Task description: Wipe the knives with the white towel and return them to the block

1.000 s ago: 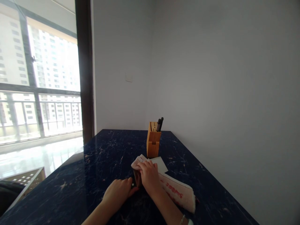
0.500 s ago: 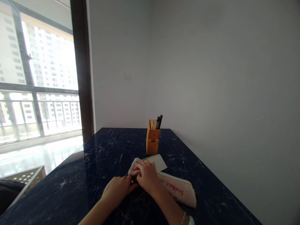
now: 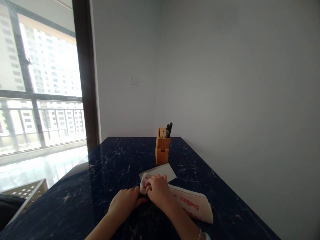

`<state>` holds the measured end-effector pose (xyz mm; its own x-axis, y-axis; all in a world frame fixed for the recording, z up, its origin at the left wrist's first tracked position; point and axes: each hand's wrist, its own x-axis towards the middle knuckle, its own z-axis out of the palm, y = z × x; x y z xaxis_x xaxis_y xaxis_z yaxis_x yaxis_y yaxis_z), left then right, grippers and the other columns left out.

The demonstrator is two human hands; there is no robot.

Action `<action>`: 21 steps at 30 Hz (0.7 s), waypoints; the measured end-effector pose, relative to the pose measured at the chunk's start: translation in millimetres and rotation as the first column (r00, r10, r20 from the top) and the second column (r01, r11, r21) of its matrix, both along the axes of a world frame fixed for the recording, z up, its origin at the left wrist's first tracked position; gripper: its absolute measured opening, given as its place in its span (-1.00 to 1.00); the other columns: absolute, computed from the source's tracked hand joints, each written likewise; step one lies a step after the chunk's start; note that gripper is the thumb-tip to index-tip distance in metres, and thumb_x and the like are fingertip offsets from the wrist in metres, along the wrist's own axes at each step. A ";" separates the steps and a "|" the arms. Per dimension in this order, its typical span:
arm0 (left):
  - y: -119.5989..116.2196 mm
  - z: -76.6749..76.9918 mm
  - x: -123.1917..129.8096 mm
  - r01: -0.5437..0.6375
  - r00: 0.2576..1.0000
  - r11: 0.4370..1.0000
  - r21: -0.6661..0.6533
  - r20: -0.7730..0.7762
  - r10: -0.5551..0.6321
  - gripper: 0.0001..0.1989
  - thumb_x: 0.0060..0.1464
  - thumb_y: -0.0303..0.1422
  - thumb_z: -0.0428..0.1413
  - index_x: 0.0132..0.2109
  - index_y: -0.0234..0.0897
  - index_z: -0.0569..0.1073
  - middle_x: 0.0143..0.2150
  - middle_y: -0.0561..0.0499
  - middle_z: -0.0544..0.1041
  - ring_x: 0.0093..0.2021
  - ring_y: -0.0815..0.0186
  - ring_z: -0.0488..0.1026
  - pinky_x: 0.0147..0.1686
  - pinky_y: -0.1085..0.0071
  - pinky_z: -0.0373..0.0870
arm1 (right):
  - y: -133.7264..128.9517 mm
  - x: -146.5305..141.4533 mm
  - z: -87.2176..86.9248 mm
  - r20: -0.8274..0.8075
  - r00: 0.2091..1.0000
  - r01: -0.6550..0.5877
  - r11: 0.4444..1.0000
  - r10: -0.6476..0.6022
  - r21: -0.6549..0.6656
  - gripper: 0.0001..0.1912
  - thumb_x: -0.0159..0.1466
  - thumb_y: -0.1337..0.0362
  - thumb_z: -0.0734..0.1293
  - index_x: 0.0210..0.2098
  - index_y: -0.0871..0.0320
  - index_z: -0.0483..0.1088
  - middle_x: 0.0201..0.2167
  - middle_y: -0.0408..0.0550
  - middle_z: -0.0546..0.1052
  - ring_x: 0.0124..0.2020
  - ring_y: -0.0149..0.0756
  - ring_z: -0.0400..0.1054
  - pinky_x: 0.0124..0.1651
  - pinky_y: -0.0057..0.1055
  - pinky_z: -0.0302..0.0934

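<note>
My left hand is closed round the dark handle of a cleaver, and the fingers hide most of that handle. Its broad, pale blade points away from me, low over the table. My right hand grips a bunched part of a white towel against the blade near the handle. The towel's other end trails to the right on the table, with red lettering on it. Whether the bunched cloth wraps round both faces of the blade, I cannot tell.
Beyond the blade stands a wooden knife block with black-handled tools in it. The dark blue marbled table runs up to a grey wall on the right. At lower left is a perforated chair or rack.
My right hand has drawn the bunched towel back along the blade toward the handle, baring more of the blade. The towel's loose end has slid slightly right. My left hand has barely moved.
</note>
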<state>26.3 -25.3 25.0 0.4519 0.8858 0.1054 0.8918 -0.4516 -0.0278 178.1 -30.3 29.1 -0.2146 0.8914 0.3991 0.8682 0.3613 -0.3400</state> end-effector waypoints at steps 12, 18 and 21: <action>-2.8 2.9 -1.1 -0.008 1.000 0.999 -0.049 0.002 0.008 -0.53 0.08 -0.02 -0.21 -0.21 -0.27 0.40 -0.31 -0.14 0.54 -0.30 0.05 0.49 -0.34 0.26 0.34 | -2.8 -2.8 0.0 0.067 0.998 0.003 1.000 -0.004 0.023 -0.87 0.05 0.44 0.18 -0.49 0.12 0.32 -0.39 -0.16 0.46 -0.29 -0.33 0.23 -0.18 -0.33 -0.13; -2.8 0.1 -0.1 0.026 1.000 1.000 -0.007 0.014 -0.026 -0.54 0.09 -0.04 -0.21 -0.21 -0.27 0.40 -0.31 -0.12 0.54 -0.32 0.05 0.49 -0.37 0.26 0.35 | 4.0 5.0 0.0 0.065 0.997 0.038 0.995 -0.044 0.090 -0.77 0.12 0.45 0.14 -0.32 0.05 0.32 -0.28 -0.17 0.43 -0.17 -0.30 0.19 -0.18 -0.35 -0.12; -3.1 -0.7 0.4 0.024 1.000 1.000 0.008 0.008 -0.024 -0.54 0.09 -0.03 -0.21 -0.23 -0.28 0.40 -0.34 -0.13 0.54 -0.34 0.04 0.49 -0.39 0.24 0.36 | 10.9 15.3 -1.0 0.058 0.991 0.114 0.987 -0.121 0.110 -0.70 0.13 0.46 0.14 -0.21 0.02 0.30 -0.23 -0.14 0.41 -0.13 -0.27 0.17 -0.16 -0.33 -0.11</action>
